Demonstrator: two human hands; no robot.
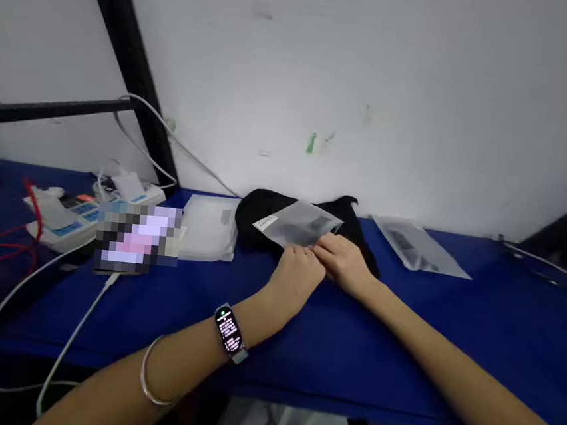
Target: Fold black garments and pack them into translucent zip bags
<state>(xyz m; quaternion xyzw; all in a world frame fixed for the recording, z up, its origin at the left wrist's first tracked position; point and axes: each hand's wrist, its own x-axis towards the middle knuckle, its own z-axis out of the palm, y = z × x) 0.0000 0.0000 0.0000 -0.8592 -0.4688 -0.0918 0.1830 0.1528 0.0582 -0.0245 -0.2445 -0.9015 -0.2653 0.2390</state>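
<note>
A translucent plastic zip bag (298,224) with a white label and dark contents lies tilted on a folded black garment (263,212). My left hand (297,280) and my right hand (341,261) meet at the bag's lower edge, their fingers pinching it side by side. The black garment lies under both hands, and its lower part is partly hidden by them. A smartwatch (229,333) and a thin metal bangle (152,370) sit on my left forearm.
A blue-covered table (402,331) runs along a white wall. On it are a flat white package (209,229), another clear bag (418,247), a pixelated object (135,238), and a white electrical device (62,224) with white and red cables.
</note>
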